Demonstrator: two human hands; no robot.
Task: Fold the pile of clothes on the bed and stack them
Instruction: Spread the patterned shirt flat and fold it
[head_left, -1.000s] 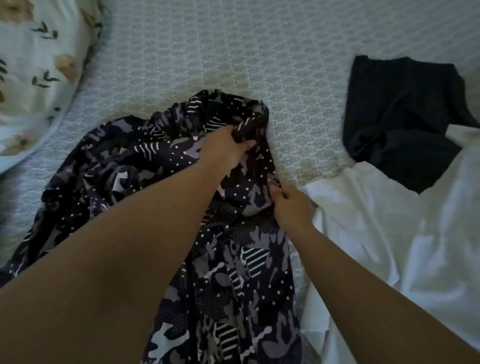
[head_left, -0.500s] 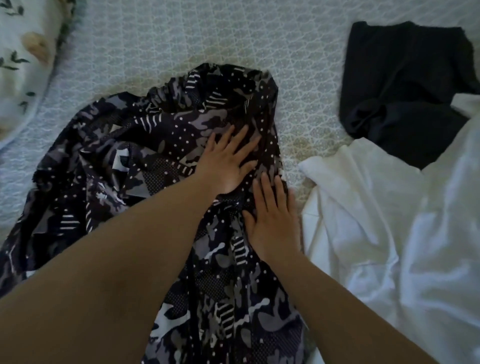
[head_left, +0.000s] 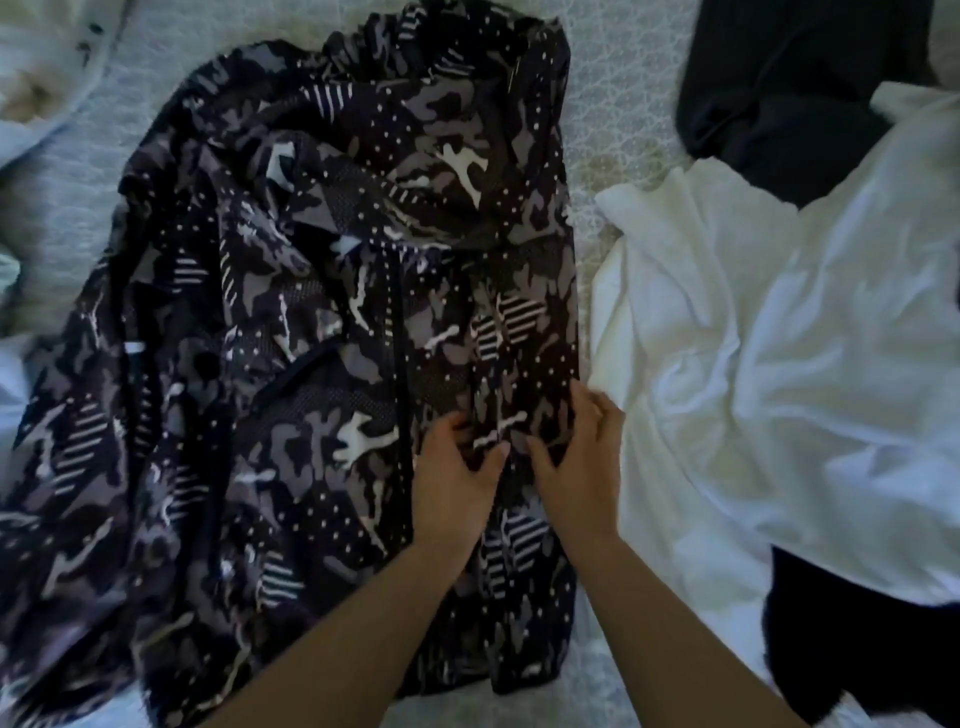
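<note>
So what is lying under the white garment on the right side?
A dark garment shows below the white garment, another above it. How far they continue underneath, or whether they join, is covered.

Dim, soft daylight; blurred, wide-angle-warped edges.

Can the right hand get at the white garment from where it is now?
Probably yes. The right hand pinches the camo garment at its right edge, and the white garment lies right beside it with nothing between. It would have to drop its grip first.
</note>
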